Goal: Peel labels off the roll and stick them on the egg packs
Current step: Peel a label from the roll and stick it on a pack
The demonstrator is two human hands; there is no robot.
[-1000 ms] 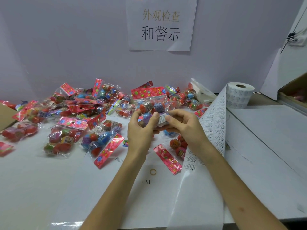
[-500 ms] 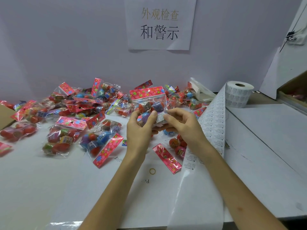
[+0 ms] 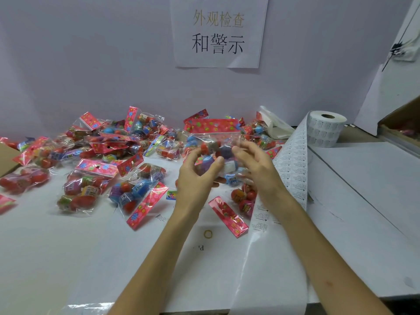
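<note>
From the head view, you have one egg pack [image 3: 214, 135] held up over the table [image 3: 45, 258], in front of the pile of egg packs [image 3: 102, 155] heaped along the wall under the paper sign [image 3: 218, 30]. Your left hand [image 3: 195, 178] has its thumb and fingers curled round the lower, egg-filled part of the bag. Your right hand [image 3: 256, 169] is blurred, its fingers loosely spread just beside the pack and gripping nothing that shows; whether they touch the film I cannot tell. A white label [image 3: 230, 165] seems to sit on the pack between your hands, though blur hides how flat it lies. Expect the pack to be light and floppy. The clear film is thin, slick and crinkly, and the small plastic eggs inside will probably roll and shift, so it gives no firm backing. Take hold across the eggs, as your left hand does, or by the stiffer red header card along the top, and pull the film taut where the sticker goes. The label roll [image 3: 327, 128] stands to your right near the wall, and its label strip [image 3: 293, 160] runs down past your right wrist to the table edge. The labels are likely thin paper that curls and grabs skin, so lift each by a corner. A rubber band [image 3: 208, 234] lies on the table between your forearms.
</note>
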